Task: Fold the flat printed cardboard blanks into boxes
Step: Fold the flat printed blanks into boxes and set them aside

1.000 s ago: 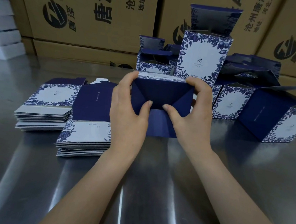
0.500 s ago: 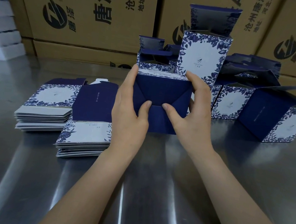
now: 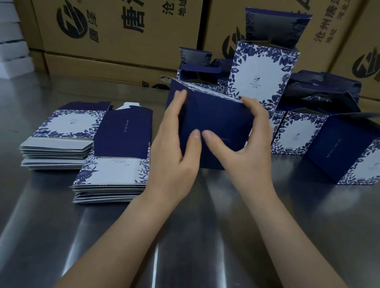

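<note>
A dark blue box (image 3: 213,120) with a blue-and-white floral edge stands on the steel table (image 3: 170,250) in the middle of the view, its plain blue end facing me. My left hand (image 3: 175,146) grips its left side, thumb on the blue face. My right hand (image 3: 245,141) grips its right side, fingers curled over the top edge, thumb meeting the left thumb on the face. Two stacks of flat printed blanks (image 3: 113,165) (image 3: 61,141) lie to the left.
Several folded blue-and-white boxes (image 3: 260,75) stand behind and to the right, one (image 3: 361,156) lying tilted at far right. Large brown shipping cartons (image 3: 119,13) form a wall at the back. White stacked slabs (image 3: 0,34) sit at far left.
The bottom flaps that stood apart in a V are now pressed flat into one blue face. Both thumbs slid toward the centre, and the box shifted slightly right and tilted.
</note>
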Motion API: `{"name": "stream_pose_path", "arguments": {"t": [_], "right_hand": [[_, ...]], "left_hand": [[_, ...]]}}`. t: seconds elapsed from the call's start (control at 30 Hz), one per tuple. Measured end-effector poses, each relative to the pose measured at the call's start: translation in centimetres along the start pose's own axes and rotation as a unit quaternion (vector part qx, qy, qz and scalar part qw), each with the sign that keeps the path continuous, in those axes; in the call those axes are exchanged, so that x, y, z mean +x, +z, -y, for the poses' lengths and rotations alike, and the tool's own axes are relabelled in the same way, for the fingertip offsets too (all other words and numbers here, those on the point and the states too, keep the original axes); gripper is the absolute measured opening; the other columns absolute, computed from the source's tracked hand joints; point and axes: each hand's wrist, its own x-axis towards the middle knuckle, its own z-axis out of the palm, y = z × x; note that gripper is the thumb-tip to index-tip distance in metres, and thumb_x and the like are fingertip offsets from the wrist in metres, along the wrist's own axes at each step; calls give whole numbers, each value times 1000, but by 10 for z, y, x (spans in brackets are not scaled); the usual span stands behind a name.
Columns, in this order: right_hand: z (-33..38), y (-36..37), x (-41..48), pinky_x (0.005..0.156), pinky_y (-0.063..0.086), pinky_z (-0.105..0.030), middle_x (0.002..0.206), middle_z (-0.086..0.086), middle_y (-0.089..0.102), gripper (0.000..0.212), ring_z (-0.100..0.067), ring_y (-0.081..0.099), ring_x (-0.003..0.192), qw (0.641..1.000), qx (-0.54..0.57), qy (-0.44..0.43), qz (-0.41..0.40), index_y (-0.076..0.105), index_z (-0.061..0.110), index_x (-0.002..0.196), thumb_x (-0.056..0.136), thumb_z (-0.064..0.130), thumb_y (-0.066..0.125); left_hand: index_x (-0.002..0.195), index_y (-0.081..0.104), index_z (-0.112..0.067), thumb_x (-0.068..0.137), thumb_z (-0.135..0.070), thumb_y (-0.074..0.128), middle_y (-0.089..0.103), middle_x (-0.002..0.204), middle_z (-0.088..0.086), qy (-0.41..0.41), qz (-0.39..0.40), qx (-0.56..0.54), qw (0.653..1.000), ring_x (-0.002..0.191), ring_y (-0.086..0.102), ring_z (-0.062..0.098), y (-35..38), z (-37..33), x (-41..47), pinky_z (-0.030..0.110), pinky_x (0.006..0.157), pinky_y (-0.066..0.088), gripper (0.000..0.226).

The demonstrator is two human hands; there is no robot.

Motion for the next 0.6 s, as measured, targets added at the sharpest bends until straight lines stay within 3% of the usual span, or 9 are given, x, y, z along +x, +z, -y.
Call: {"name": "stream_pose_path", "arguments": {"t": [0.07, 0.13, 0.2, 0.23, 0.3, 0.4, 0.47, 0.53, 0.6], "right_hand": [[-2, -1, 2, 110, 35, -38, 144, 0, 39, 80, -16, 35, 135, 1000, 13, 24, 1, 43, 24, 135, 68, 54, 73], [-4, 0, 3, 111, 29, -17, 151, -2, 29, 90, -5, 25, 139, 999, 25, 48, 9, 42, 26, 137, 61, 65, 69], [-5, 2, 3, 98, 21, 5, 154, 1, 21, 96, 6, 20, 135, 997, 45, 66, 10, 40, 27, 138, 56, 70, 66], [-6, 4, 2, 94, 19, 8, 153, 1, 20, 98, 6, 20, 134, 996, 55, 72, 7, 40, 27, 138, 54, 70, 66], [-9, 7, 1, 98, 23, 3, 149, -1, 23, 99, -2, 23, 137, 995, 66, 77, -1, 39, 24, 137, 53, 70, 66], [-10, 11, 1, 111, 32, -23, 140, 2, 30, 92, -10, 34, 135, 989, 98, 106, -13, 40, 28, 129, 52, 66, 69], [-12, 12, 3, 109, 39, -38, 138, 0, 37, 87, -13, 41, 131, 978, 150, 143, -14, 42, 29, 124, 50, 62, 73], [-14, 12, 5, 108, 41, -44, 138, -7, 45, 88, -18, 46, 129, 962, 200, 185, -6, 44, 27, 124, 48, 59, 76], [-15, 11, 6, 108, 41, -44, 137, -8, 48, 88, -20, 49, 128, 948, 232, 218, -3, 46, 26, 125, 48, 58, 77]], "left_hand": [[149, 34, -20, 96, -16, 44, 34, 158, 3, 7, 4, 0, 1000, 146, 29, 11, 1, -1, -2, 44, 117, 31, 54], [146, 37, -23, 95, -17, 41, 34, 158, 3, 14, 9, 5, 1000, 147, 27, 10, 1, -2, -2, 44, 119, 28, 52], [145, 42, -17, 95, -11, 40, 35, 157, 4, 22, 15, 11, 1000, 147, 27, 13, 1, -2, -1, 47, 119, 26, 51], [144, 44, -13, 94, -7, 40, 36, 157, 5, 26, 19, 14, 999, 148, 26, 15, 1, -2, -1, 48, 119, 26, 50], [141, 48, -9, 93, -2, 40, 37, 155, 7, 41, 28, 15, 999, 148, 26, 19, 2, -2, -2, 48, 119, 25, 50], [137, 51, -6, 89, 5, 40, 43, 151, 10, 73, 42, 1, 996, 147, 28, 21, 3, -4, -4, 46, 120, 26, 50], [137, 49, -9, 88, 6, 40, 48, 147, 9, 85, 50, -11, 995, 146, 32, 20, 3, -4, -4, 39, 119, 28, 52], [137, 48, -9, 90, 1, 39, 50, 145, 8, 90, 59, -18, 994, 144, 36, 18, 2, -5, -4, 34, 117, 31, 49], [138, 48, -3, 93, -7, 38, 51, 144, 10, 95, 44, -20, 994, 141, 40, 20, 2, -5, -4, 40, 116, 34, 47]]}}
